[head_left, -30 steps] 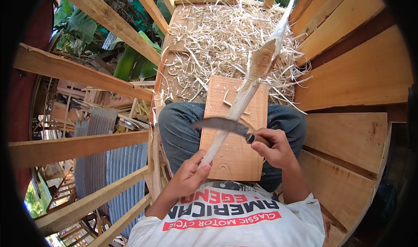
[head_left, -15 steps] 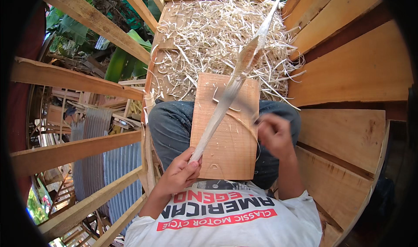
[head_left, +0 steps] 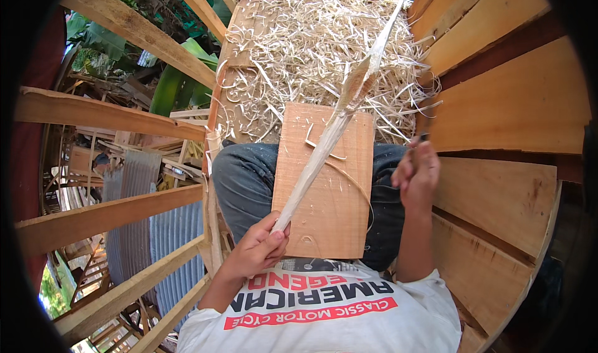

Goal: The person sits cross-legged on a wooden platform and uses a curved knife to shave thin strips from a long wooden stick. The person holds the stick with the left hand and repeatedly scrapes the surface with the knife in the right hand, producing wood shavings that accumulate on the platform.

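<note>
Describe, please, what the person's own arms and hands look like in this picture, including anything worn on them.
Both forearms are bare down to the hands: no gloves, watch, rings or bands show on the left hand or the right hand. The only sleeves are the short ones of a white T-shirt with red and dark lettering, ending above the elbows. The right hand looks slightly blurred, so fine detail there is unclear.

No packages, labels, signs or screens in view.
</note>
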